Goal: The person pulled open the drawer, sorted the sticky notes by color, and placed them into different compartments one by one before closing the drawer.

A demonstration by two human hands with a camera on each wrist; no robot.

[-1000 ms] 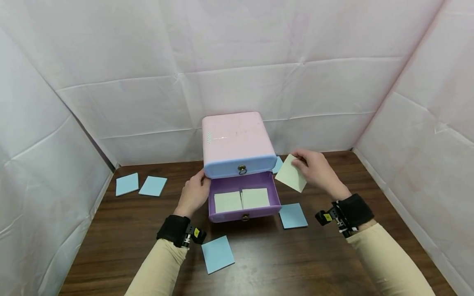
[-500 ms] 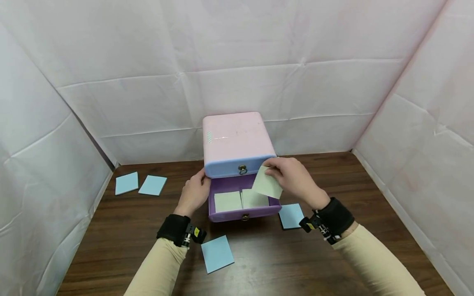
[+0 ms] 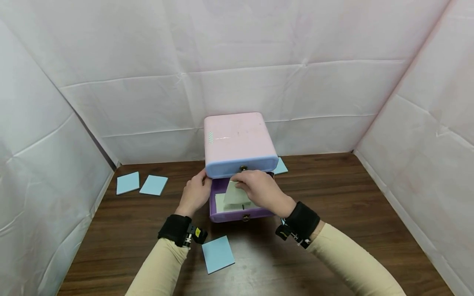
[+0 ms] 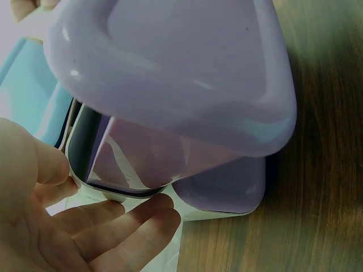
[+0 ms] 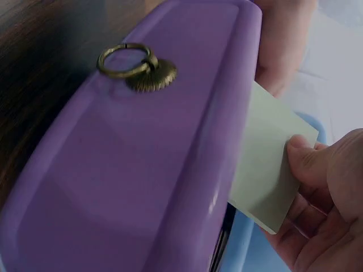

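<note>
Drawer (image 3: 237,213) interior behind right hand (image 3: 259,191)

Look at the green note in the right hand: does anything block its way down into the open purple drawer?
Nothing visible does. The right hand pinches the note right above the open drawer, beneath the closed blue drawer. Green notes already lie flat inside.

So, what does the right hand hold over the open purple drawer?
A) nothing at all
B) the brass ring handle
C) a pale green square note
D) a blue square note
C: the right hand pinches a pale green note above the open purple drawer; the right wrist view shows the thumb on its corner.
</note>
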